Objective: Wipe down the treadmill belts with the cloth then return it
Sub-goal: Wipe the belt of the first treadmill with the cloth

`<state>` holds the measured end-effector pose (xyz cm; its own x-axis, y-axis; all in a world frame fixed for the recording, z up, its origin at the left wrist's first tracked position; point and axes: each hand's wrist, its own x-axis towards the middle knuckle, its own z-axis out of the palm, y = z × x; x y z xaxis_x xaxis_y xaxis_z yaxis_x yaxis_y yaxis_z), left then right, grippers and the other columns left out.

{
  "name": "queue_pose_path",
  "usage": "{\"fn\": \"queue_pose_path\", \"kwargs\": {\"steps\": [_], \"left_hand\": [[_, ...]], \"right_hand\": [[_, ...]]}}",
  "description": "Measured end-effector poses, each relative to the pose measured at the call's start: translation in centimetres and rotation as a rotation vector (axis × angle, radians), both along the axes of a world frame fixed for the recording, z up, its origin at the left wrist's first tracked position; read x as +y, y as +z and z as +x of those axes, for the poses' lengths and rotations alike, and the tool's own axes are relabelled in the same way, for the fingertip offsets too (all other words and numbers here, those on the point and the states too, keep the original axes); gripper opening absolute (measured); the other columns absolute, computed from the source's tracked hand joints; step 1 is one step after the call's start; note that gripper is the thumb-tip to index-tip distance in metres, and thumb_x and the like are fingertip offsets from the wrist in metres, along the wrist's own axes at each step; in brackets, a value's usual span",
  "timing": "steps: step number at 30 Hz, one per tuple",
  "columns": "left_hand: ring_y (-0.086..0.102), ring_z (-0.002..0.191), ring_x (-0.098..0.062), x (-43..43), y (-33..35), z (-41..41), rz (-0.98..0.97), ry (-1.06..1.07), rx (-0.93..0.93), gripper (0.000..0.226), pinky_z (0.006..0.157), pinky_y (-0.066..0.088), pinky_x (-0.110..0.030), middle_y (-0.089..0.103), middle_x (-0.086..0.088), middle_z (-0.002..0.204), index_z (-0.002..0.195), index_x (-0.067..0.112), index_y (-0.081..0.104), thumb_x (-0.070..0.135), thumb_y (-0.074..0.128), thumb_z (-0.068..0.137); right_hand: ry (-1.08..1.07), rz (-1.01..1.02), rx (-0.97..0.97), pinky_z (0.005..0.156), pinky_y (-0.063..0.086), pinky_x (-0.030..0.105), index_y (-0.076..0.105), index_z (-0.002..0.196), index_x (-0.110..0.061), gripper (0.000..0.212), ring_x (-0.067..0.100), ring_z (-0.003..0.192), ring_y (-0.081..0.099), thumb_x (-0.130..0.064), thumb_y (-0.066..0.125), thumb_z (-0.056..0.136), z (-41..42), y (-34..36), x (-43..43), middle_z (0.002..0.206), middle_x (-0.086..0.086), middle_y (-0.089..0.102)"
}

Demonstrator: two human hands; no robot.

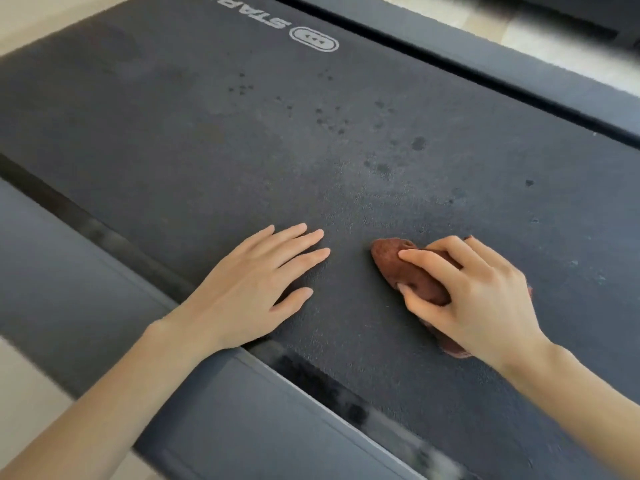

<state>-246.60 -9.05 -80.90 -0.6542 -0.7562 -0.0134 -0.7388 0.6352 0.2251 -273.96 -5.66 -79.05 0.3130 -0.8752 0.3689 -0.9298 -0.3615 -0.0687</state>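
Note:
A dark grey treadmill belt (311,150) fills most of the head view, with darker damp spots across its middle and right. My right hand (474,296) grips a bunched brown cloth (391,259) and holds it down on the belt at lower right; part of the cloth pokes out behind the wrist. My left hand (256,289) rests flat on the belt with straight, spread fingers, a little left of the cloth and near the belt's left edge.
A grey side rail (86,271) runs along the belt's left, with a dark gap between them. Another side rail (519,64) borders the far right. White logo lettering (313,38) marks the belt's far end. Pale floor shows at the corners.

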Motion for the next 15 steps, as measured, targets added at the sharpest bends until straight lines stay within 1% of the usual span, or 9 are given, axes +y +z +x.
{"fn": "queue_pose_path", "kwargs": {"steps": [1, 4, 6, 10, 13, 15], "left_hand": [[0.020, 0.142, -0.013, 0.5, 0.3, 0.0, 0.021, 0.031, 0.003, 0.052, 0.116, 0.018, -0.037, 0.028, 0.006, 0.152, 0.142, 0.023, 0.038, 0.043, 0.028, 0.094], [0.032, 0.138, -0.017, 2.1, 1.9, 1.2, 0.076, 0.136, 0.033, 0.043, 0.113, 0.025, -0.035, 0.037, 0.002, 0.148, 0.138, 0.020, 0.044, 0.031, 0.045, 0.096], [0.034, 0.137, -0.019, 3.2, 3.9, 2.7, 0.108, 0.195, -0.004, 0.046, 0.112, 0.027, -0.036, 0.039, 0.001, 0.147, 0.138, 0.018, 0.045, 0.029, 0.048, 0.094], [0.030, 0.139, -0.019, 5.8, 9.7, 5.7, 0.152, 0.324, -0.113, 0.050, 0.114, 0.024, -0.041, 0.038, 0.002, 0.148, 0.141, 0.021, 0.040, 0.042, 0.038, 0.096], [0.033, 0.137, -0.020, 8.1, 14.8, 7.6, 0.151, 0.421, -0.123, 0.059, 0.114, 0.024, -0.041, 0.042, 0.001, 0.146, 0.139, 0.021, 0.043, 0.050, 0.024, 0.091], [0.034, 0.137, -0.020, 9.7, 17.8, 8.7, 0.150, 0.460, -0.109, 0.060, 0.113, 0.024, -0.042, 0.043, 0.001, 0.144, 0.138, 0.021, 0.044, 0.051, 0.024, 0.091]], "right_hand": [[-0.010, 0.035, -0.031, 0.061, 0.046, 0.028, 0.072, 0.102, -0.020, 0.030, 0.025, 0.069, 0.058, -0.040, 0.059, 0.082, 0.4, 0.5, -0.3, 0.088, 0.001, 0.065], [-0.032, 0.174, -0.129, 0.061, 0.047, 0.029, 0.070, 0.106, -0.023, 0.034, 0.024, 0.076, 0.061, -0.042, 0.060, 0.080, 2.6, 2.9, -0.4, 0.089, -0.001, 0.065], [-0.011, 0.242, -0.169, 0.062, 0.048, 0.030, 0.069, 0.106, -0.024, 0.034, 0.023, 0.080, 0.061, -0.043, 0.059, 0.080, 4.2, 5.0, 0.0, 0.092, -0.002, 0.065], [0.055, 0.331, -0.172, 0.062, 0.049, 0.031, 0.068, 0.105, -0.024, 0.029, 0.025, 0.084, 0.062, -0.039, 0.068, 0.081, 7.3, 10.0, 0.1, 0.094, -0.002, 0.065], [0.103, 0.366, -0.158, 0.061, 0.050, 0.035, 0.068, 0.105, -0.023, 0.029, 0.027, 0.084, 0.061, -0.038, 0.070, 0.080, 9.3, 14.1, 0.3, 0.093, 0.000, 0.064], [0.149, 0.385, -0.136, 0.061, 0.051, 0.036, 0.067, 0.104, -0.023, 0.028, 0.027, 0.081, 0.061, -0.039, 0.069, 0.081, 10.7, 16.9, 0.6, 0.091, -0.001, 0.063]]}}
